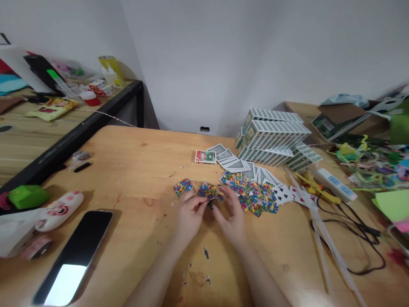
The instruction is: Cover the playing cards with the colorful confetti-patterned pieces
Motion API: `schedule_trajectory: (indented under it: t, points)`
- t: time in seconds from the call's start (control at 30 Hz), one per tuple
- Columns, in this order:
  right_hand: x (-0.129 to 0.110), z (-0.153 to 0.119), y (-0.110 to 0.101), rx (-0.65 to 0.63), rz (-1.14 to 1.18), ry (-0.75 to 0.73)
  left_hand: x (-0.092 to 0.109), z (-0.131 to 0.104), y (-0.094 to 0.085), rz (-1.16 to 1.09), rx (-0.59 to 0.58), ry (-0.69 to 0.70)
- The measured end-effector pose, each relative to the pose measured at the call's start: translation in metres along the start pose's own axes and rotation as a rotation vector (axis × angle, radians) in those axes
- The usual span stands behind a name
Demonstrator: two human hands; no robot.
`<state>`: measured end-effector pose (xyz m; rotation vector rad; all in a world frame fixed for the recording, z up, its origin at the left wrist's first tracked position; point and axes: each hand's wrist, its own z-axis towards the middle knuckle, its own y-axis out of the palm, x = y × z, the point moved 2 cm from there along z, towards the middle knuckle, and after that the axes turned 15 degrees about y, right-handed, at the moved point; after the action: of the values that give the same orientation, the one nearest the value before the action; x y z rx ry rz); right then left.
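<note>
Over the middle of the wooden table (134, 238), my left hand (191, 215) and my right hand (232, 215) meet, fingertips almost together. My left hand pinches a small thin piece (213, 198) with a dark edge; its kind is too small to tell. The thumb and fingers of my right hand close around its other end, near a dark green bit (211, 205). Just beyond the fingers lie two small multicoloured patterned pieces (184, 186). A wide spread of similar multicoloured pieces (252, 194) is to the right of my right hand.
Playing cards (234, 161) fan out behind the spread, beside a card box (205, 157). Stacked card boxes (271, 132) stand at the back right. A power strip (337, 184), yellow glue gun (319, 189) and clear sticks (326, 234) lie right; a phone (76, 251) lies left.
</note>
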<state>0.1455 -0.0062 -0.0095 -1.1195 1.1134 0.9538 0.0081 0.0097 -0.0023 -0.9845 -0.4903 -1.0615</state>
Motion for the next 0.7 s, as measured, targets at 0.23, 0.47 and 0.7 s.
schedule_trajectory:
  t: [0.23,0.47,0.7]
  points:
    - [-0.002,-0.002,-0.004,0.048,-0.117,-0.046,0.011,0.003,-0.001,-0.123,0.090,0.011]
    - [0.010,-0.004,0.001,0.033,0.006,0.144,0.006,-0.002,0.003,-0.212,0.124,-0.102]
    - [0.006,-0.005,0.006,-0.122,0.155,0.295,0.015,0.000,-0.002,-0.011,0.042,0.089]
